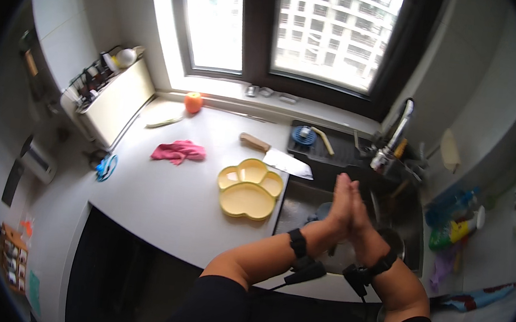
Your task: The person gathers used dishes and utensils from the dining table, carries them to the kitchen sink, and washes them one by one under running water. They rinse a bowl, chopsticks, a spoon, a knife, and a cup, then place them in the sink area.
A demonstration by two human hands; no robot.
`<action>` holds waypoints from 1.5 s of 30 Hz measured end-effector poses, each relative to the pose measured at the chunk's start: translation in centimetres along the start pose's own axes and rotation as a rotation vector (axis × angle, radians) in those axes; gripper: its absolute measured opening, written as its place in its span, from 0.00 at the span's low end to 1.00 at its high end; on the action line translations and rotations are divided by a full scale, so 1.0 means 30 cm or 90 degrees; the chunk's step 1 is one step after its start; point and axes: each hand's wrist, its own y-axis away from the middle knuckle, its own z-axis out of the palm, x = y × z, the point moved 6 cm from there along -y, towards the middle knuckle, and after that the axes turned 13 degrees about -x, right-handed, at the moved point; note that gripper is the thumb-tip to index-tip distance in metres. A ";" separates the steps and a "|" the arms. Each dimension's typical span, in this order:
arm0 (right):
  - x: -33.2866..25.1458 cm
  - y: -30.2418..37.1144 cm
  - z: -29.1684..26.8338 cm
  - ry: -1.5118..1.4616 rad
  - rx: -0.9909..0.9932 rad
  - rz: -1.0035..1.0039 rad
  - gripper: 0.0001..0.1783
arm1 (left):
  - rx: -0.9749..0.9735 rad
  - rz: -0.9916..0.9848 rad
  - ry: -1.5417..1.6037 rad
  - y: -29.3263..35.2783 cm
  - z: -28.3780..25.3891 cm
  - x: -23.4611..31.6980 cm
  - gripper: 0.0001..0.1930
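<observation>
From here I see the left hand [339,210] and right hand [361,222] pressed palm to palm, with nothing I can spot between them. The dark, boxy metal sink [294,204] is right below them. The smooth yellow paw-shaped plate [246,201] sits on the flat white bench [138,189], nearer the left hand. The wide steel knife with a brown wooden handle [289,163] lies slantwise, blade toward the sink.

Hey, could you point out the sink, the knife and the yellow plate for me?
Sink [297,196]: head view, on the bare left side of its basin.
Knife [287,163]: head view, on the blade.
Yellow plate [246,202]: head view, inside its largest compartment.
</observation>
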 end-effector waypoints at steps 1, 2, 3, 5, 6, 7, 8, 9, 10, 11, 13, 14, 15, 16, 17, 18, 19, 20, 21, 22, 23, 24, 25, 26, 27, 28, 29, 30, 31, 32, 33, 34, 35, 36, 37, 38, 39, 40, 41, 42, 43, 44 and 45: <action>0.011 -0.012 0.032 0.000 -0.077 -0.066 0.42 | -0.020 -0.006 0.038 -0.070 -0.056 -0.009 0.38; 0.029 -0.007 0.027 0.033 -0.076 -0.115 0.37 | -0.056 -0.026 0.064 -0.099 -0.079 -0.002 0.37; 0.032 -0.018 0.029 0.022 -0.077 -0.143 0.33 | -0.084 -0.040 0.087 -0.123 -0.118 0.018 0.36; 0.022 -0.017 -0.026 -0.012 -0.039 -0.188 0.25 | -0.106 -0.055 0.133 -0.056 -0.014 0.069 0.38; 0.023 -0.018 -0.046 -0.035 -0.019 -0.198 0.21 | -0.101 -0.046 0.148 -0.006 0.046 0.115 0.40; 0.024 -0.026 -0.060 -0.058 -0.006 -0.209 0.18 | -0.098 -0.038 0.154 0.026 0.079 0.142 0.43; 0.029 -0.027 -0.089 -0.025 0.049 -0.239 0.16 | -0.110 -0.029 0.160 0.006 0.057 0.119 0.44; 0.038 -0.029 -0.121 0.010 0.105 -0.268 0.14 | -0.123 -0.021 0.165 -0.015 0.038 0.097 0.44; 0.044 -0.033 -0.141 0.044 0.153 -0.294 0.12 | -0.111 0.033 0.166 -0.062 -0.030 0.062 0.44; 0.034 -0.036 -0.187 0.014 0.183 -0.328 0.10 | -0.113 0.055 0.132 -0.081 -0.080 0.051 0.41; -0.009 -0.010 -0.277 -0.157 0.201 -0.350 0.10 | -0.052 0.167 -0.060 -0.105 -0.196 0.103 0.28; -0.030 0.008 -0.345 -0.236 0.210 -0.372 0.10 | -0.054 0.082 -0.085 -0.111 -0.243 0.105 0.23; -0.064 0.003 -0.338 -0.252 0.204 -0.387 0.10 | -0.081 0.169 -0.137 -0.147 -0.377 0.097 0.21; -0.098 0.021 -0.357 -0.265 0.214 -0.409 0.10 | -0.125 0.131 -0.180 -0.146 -0.408 0.073 0.22; -0.125 0.031 -0.359 -0.238 0.200 -0.417 0.11 | -0.035 -0.020 -0.126 -0.156 -0.468 0.010 0.23; -0.104 0.019 -0.347 -0.261 0.186 -0.387 0.11 | 0.056 -0.169 -0.071 -0.152 -0.522 -0.053 0.25; -0.080 0.024 -0.366 -0.279 0.191 -0.368 0.11 | 0.010 -0.262 0.086 -0.112 -0.405 -0.095 0.28; -0.059 0.003 -0.342 -0.302 0.177 -0.346 0.11 | -0.023 -0.255 0.217 -0.113 -0.370 -0.120 0.28; -0.013 -0.017 -0.313 -0.379 0.186 -0.302 0.12 | -0.063 -0.250 0.161 -0.106 -0.357 -0.129 0.28; 0.031 -0.040 -0.345 -0.406 0.226 -0.296 0.14 | -0.108 -0.249 0.102 -0.090 -0.321 -0.131 0.28; 0.037 -0.045 -0.365 -0.402 0.198 -0.294 0.15 | -0.146 -0.281 -0.048 -0.057 -0.283 -0.109 0.24; 0.040 -0.045 -0.389 -0.397 0.172 -0.293 0.17 | -0.188 -0.307 -0.199 -0.029 -0.240 -0.085 0.20; 0.065 -0.047 -0.411 -0.346 0.222 -0.269 0.19 | -0.310 -0.216 -0.542 -0.015 -0.186 -0.029 0.19; 0.077 -0.044 -0.403 -0.298 0.275 -0.243 0.20 | -0.427 -0.104 -0.882 0.012 -0.131 0.008 0.19; 0.112 -0.045 -0.392 -0.315 0.346 -0.180 0.23 | -0.448 -0.011 -0.915 0.021 -0.104 -0.001 0.17; 0.144 -0.064 -0.340 -0.299 0.298 -0.167 0.26 | -0.459 0.082 -0.948 0.042 -0.102 -0.013 0.16; 0.130 -0.072 -0.296 -0.318 0.231 -0.149 0.27 | -0.369 0.121 -1.007 0.039 -0.132 -0.028 0.13; 0.114 -0.073 -0.255 -0.335 0.165 -0.131 0.29 | -0.375 0.091 -0.974 0.032 -0.170 -0.046 0.12; 0.093 -0.061 -0.267 -0.315 0.159 -0.138 0.29 | -0.394 0.061 -0.939 0.032 -0.166 -0.055 0.11; 0.063 -0.056 -0.284 -0.295 0.154 -0.144 0.29 | -0.411 0.031 -0.904 0.026 -0.163 -0.059 0.11; 0.028 -0.056 -0.306 -0.275 0.148 -0.149 0.29 | -0.425 -0.127 -0.840 0.014 -0.187 -0.080 0.10; -0.027 -0.056 -0.356 -0.295 0.170 -0.191 0.29 | -0.452 -0.160 -0.797 0.020 -0.186 -0.080 0.10; -0.104 -0.056 -0.397 -0.230 0.160 -0.238 0.28 | -0.472 -0.192 -0.752 0.031 -0.197 -0.079 0.09; -0.172 -0.041 -0.423 -0.165 0.149 -0.283 0.28 | -0.491 -0.225 -0.707 0.044 -0.209 -0.085 0.09; -0.230 -0.007 -0.398 0.066 0.159 -0.229 0.28 | -0.485 -0.195 -0.701 0.039 -0.217 -0.083 0.13; -0.212 -0.012 -0.400 0.211 0.104 -0.179 0.28 | -0.469 -0.180 -0.714 0.024 -0.228 -0.088 0.12; -0.176 -0.023 -0.410 0.356 0.046 -0.126 0.28 | -0.454 -0.164 -0.728 0.004 -0.236 -0.091 0.12; -0.142 -0.027 -0.407 0.499 -0.013 -0.070 0.29 | -0.438 -0.149 -0.740 -0.013 -0.236 -0.094 0.12; -0.138 -0.007 -0.354 0.493 -0.043 0.024 0.25 | -0.444 -0.137 -0.781 -0.005 -0.216 -0.070 0.13; -0.120 -0.010 -0.331 0.296 -0.024 -0.027 0.23 | -0.433 -0.140 -0.796 -0.002 -0.213 -0.063 0.12; -0.095 -0.001 -0.305 0.101 -0.001 -0.077 0.22 | -0.428 -0.140 -0.810 0.004 -0.200 -0.065 0.11; -0.066 0.013 -0.294 -0.096 0.023 -0.125 0.20 | -0.424 -0.142 -0.825 0.004 -0.190 -0.073 0.10; -0.017 0.005 -0.300 -0.041 0.001 -0.110 0.18 | -0.415 -0.126 -0.837 -0.011 -0.192 -0.086 0.11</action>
